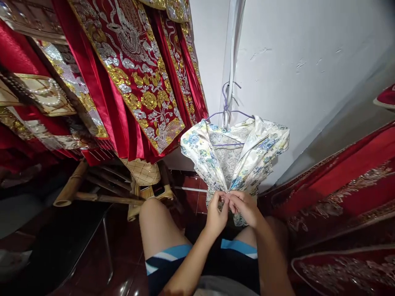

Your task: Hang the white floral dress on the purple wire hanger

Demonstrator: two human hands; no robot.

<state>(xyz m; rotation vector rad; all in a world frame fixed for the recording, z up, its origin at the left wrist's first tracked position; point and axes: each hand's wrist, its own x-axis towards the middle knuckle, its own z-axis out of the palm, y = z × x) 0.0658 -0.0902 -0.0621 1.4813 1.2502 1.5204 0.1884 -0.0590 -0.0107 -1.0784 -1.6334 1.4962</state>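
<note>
Lower center: fingers of left hand (218, 205) and right hand (242, 204) pinched on floral garment (200, 152). Pale wall (286, 61) upper right; glossy dark-red tiled floor (189, 197) below.

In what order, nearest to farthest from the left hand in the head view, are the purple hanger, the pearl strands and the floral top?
From the left hand:
1. Floral top: its front is pinched in the fingers.
2. Purple hanger: inside the top, above the hand.
3. Pearl strands: far left, among the red garments.
</note>
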